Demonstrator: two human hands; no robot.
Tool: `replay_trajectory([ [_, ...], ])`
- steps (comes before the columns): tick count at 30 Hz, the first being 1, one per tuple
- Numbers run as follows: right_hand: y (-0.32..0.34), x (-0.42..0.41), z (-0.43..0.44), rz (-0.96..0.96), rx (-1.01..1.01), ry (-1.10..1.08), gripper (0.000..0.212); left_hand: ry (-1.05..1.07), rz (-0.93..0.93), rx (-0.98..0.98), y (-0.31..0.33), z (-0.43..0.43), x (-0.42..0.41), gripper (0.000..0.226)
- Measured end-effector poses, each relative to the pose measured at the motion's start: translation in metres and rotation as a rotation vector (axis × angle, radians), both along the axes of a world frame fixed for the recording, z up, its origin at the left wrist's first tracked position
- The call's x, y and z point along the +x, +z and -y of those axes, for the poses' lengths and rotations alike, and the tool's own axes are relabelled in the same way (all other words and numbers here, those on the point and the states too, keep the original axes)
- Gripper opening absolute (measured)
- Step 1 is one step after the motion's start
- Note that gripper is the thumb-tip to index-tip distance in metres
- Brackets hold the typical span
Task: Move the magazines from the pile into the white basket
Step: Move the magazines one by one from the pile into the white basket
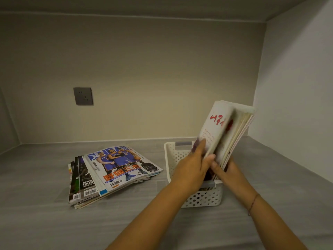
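Grey wood-grain desk lies nearest me and runs wide to the left, and just ahead my left hand and right hand meet over the near rim of the white basket. The fingers of both curl round the lower edge of a bundle of magazines standing on end in it, leaning right, top edges fanned. Left of the basket, a strip of desk between them, the pile lies flat and splayed; farther off a dark socket sits on the back wall, and the side wall stands near the basket's right.
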State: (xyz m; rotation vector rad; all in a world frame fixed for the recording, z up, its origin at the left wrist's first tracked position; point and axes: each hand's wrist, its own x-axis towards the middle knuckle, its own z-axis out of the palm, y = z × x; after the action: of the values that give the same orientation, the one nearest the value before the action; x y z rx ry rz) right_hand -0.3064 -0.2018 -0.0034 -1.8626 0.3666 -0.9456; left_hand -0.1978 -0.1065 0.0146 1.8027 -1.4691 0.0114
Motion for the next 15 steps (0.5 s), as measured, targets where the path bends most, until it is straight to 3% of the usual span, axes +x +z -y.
replay_trajectory([
  [3,0.000,-0.003,0.000,-0.005,0.011,0.028,0.068,-0.123,-0.025,0.133,-0.001,-0.002,0.000,0.059],
  [10,0.006,-0.008,0.001,-0.062,0.020,0.132,0.085,-0.496,-0.241,0.455,0.018,-0.018,0.030,0.068],
  [15,0.007,-0.007,0.000,-0.055,0.055,0.115,0.084,-0.366,-0.301,0.375,0.015,-0.012,0.039,0.079],
])
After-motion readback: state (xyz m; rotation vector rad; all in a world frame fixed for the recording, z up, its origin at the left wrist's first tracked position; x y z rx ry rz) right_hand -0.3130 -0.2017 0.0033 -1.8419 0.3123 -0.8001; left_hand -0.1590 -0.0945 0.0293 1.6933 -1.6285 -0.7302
